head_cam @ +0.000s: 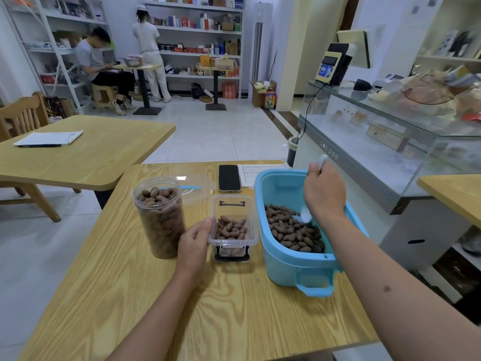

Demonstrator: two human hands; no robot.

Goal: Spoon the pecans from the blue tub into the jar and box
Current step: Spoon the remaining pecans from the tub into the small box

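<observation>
Shop interior: shelving at 12 o'clock, two people at a far table, glass counter (390,131) at 2 o'clock, second table with papers at 10 o'clock.

Bench (208,308): pale wood grain, carrying all task items.

Tub (291,267): blue, at 3 o'clock on bench; pecans (291,230) heaped toward near end.

Jar (160,217): clear, upright, at 9 o'clock; nearly full, lid off.

Box (233,225): clear, between jar and tub, part filled; black latch at near end.

Phone (229,178): flat at 12 o'clock, beyond box. Clear lid (192,188) behind jar.

Left hand (194,246): grip curled round near-left corner of box, steadying it.

Right hand (324,194): grip clenched round white spoon (305,216); bowl down among pecans in tub, handle tip showing above fist.

Step, judged: loading spoon for box.

Risks, judged: overloaded spoon shedding pecans across gap onto bench or floor; jar near brim, overflow if topped further; spoon clipping box rim and shifting it should left grip slacken; phone close enough to catch strays.
</observation>
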